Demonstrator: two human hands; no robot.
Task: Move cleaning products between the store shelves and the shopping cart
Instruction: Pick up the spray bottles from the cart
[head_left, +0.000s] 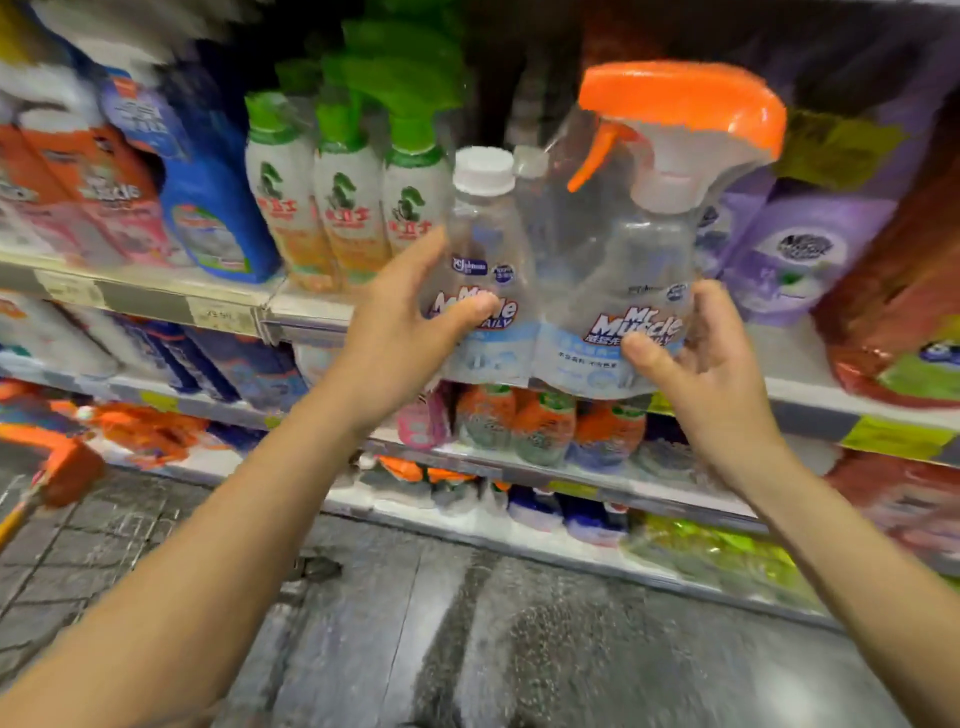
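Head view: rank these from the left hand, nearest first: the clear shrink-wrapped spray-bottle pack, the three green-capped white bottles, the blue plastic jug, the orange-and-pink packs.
1. clear shrink-wrapped spray-bottle pack: gripped by the left hand itself.
2. green-capped white bottles: on the shelf just up and left.
3. blue plastic jug: further left on that shelf.
4. orange-and-pink packs: far left end.

Both forearms bare, raised forward. My left hand (410, 322) grips the left side of the Mr Muscle twin pack (571, 270), thumb across its front. My right hand (706, 364) grips the right side, thumb likewise in front.
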